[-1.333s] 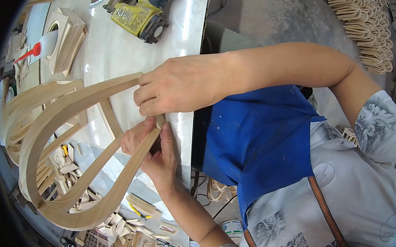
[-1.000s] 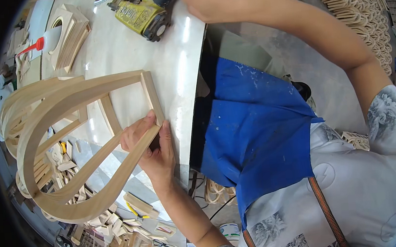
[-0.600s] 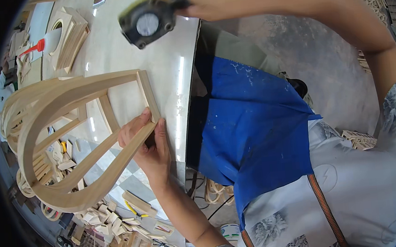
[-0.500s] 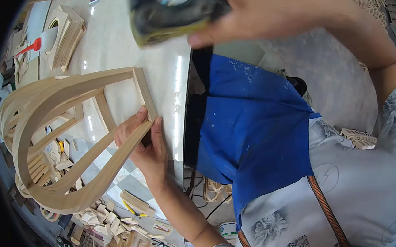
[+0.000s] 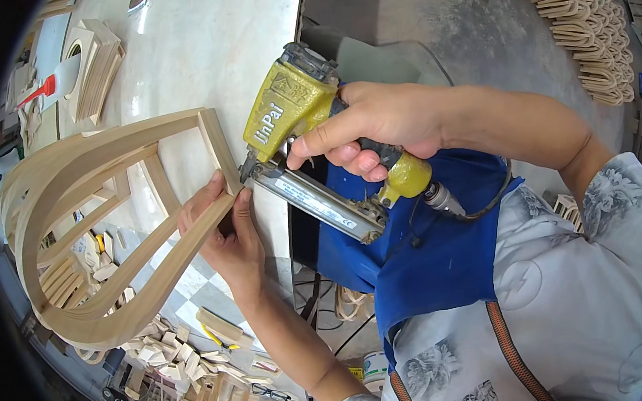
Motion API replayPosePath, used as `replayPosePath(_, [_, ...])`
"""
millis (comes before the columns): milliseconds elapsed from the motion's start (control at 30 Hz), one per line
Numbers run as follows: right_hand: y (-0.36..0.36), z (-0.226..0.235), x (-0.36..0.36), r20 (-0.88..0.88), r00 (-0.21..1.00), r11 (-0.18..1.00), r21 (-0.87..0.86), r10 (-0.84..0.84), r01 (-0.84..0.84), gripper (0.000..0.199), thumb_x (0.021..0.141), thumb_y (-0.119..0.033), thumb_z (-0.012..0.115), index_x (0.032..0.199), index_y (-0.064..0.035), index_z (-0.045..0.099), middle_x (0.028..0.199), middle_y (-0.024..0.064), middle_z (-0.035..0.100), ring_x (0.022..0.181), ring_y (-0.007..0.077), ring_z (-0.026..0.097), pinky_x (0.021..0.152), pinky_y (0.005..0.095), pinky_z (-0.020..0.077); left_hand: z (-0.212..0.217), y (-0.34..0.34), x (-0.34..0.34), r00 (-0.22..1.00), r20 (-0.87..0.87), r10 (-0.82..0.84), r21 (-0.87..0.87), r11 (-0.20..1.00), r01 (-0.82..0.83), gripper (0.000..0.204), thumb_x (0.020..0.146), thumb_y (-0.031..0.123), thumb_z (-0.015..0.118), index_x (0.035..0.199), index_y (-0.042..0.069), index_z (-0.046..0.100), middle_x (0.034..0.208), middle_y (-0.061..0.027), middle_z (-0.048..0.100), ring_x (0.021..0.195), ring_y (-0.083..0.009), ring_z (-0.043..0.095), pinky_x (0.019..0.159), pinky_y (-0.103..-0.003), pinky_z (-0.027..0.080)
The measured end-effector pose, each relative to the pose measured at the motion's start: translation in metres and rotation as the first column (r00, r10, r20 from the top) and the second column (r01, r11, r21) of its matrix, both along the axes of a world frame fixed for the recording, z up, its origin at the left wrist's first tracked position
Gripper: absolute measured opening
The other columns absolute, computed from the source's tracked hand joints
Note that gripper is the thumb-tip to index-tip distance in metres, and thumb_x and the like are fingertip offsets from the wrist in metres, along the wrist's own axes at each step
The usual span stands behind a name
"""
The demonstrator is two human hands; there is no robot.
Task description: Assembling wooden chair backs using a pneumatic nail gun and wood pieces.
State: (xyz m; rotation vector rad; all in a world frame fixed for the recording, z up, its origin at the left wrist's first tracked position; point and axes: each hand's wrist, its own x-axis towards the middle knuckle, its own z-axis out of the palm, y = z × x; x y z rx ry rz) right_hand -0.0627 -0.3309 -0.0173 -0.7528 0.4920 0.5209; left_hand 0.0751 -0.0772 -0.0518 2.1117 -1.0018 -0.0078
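Observation:
My right hand [image 5: 387, 126] grips a yellow and black pneumatic nail gun [image 5: 282, 108] by its handle, with the index finger at the trigger. The gun's nose meets or nearly meets the outer corner of a pale, curved wooden frame [image 5: 166, 261]; contact is hard to tell. My left hand [image 5: 231, 243] is closed round that same corner, where a short straight crosspiece [image 5: 215, 145] joins the curved rail, thumb and fingers on either side. The frame is rounded at its far left end, and more curved wooden parts show behind it.
The frame rests over a pale worktop [image 5: 193, 51]. Stacked wooden pieces [image 5: 95, 67] and a red-nozzled bottle [image 5: 62, 79] are at upper left. Wood offcuts [image 5: 170, 351] and yellow-handled pliers [image 5: 214, 336] lie lower left. An air hose [image 5: 493, 204] trails from the gun. Bundled wooden loops [image 5: 581, 32] stand upper right.
My right hand has brought the nail gun down from the upper edge to the frame's corner. My left hand keeps its hold, and the frame sits slightly further left in view.

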Motion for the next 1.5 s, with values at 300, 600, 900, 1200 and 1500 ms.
replayPosePath(300, [0.001, -0.001, 0.002, -0.002, 1.0, 1.0, 0.019, 0.011, -0.011, 0.035, 0.104, -0.031, 0.068, 0.121, 0.0, 0.069, 0.064, -0.0083, 0.041, 0.053, 0.004, 0.042, 0.047, 0.0255, 0.0371, 0.001, 0.0, 0.001, 1.0, 0.011, -0.02, -0.018, 1.0, 0.021, 0.04, 0.085, 0.011, 0.086, 0.123, 0.006, 0.075, 0.1, -0.0077, 0.071, 0.094, -0.0281, 0.061, 0.092, -0.042, 0.044])
replayPosePath(600, [-0.002, -0.005, 0.003, 0.009, 0.999, 0.999, 0.021, 0.034, -0.034, 0.04, 0.107, -0.033, 0.064, 0.123, 0.0034, 0.066, 0.064, -0.009, 0.041, 0.052, 0.0033, 0.044, 0.047, 0.0251, 0.0378, 0.0, 0.0, 0.004, 0.997, 0.07, -0.032, 0.01, 0.999, 0.031, 0.037, 0.086, 0.01, 0.086, 0.121, 0.006, 0.075, 0.098, -0.0081, 0.07, 0.093, -0.0286, 0.062, 0.091, -0.043, 0.044])
replayPosePath(900, [0.0, -0.005, 0.003, -0.007, 1.0, 0.999, 0.029, 0.021, -0.021, 0.034, 0.104, -0.03, 0.068, 0.115, 0.0014, 0.07, 0.063, -0.009, 0.044, 0.051, 0.0026, 0.044, 0.045, 0.0246, 0.0389, -0.004, 0.01, 0.003, 0.998, -0.026, -0.05, 0.068, 0.996, 0.052, 0.038, 0.095, 0.0, 0.078, 0.131, 0.002, 0.069, 0.124, -0.0112, 0.064, 0.113, -0.0206, 0.062, 0.1, -0.033, 0.051])
replayPosePath(1200, [0.002, -0.005, 0.005, 0.006, 0.999, 0.998, -0.027, 0.052, -0.052, 0.036, 0.105, -0.033, 0.068, 0.112, 0.0018, 0.069, 0.06, -0.0097, 0.041, 0.048, 0.0024, 0.043, 0.044, 0.0243, 0.0381, -0.003, 0.005, 0.003, 0.999, -0.021, -0.031, 0.068, 0.997, 0.032, 0.037, 0.095, -0.002, 0.077, 0.13, 0.001, 0.068, 0.126, -0.0111, 0.066, 0.115, -0.02, 0.063, 0.103, -0.033, 0.05])
replayPosePath(1500, [0.002, -0.021, 0.002, 0.059, 0.997, 0.996, 0.069, 0.045, -0.049, 0.033, 0.105, -0.032, 0.067, 0.108, 0.001, 0.068, 0.058, -0.0112, 0.042, 0.046, 0.001, 0.045, 0.042, 0.0224, 0.0395, -0.005, 0.0, 0.001, 1.0, 0.017, -0.02, -0.036, 0.999, 0.021, 0.037, 0.087, 0.004, 0.084, 0.122, 0.005, 0.075, 0.104, -0.0087, 0.071, 0.098, -0.0268, 0.062, 0.095, -0.041, 0.045])
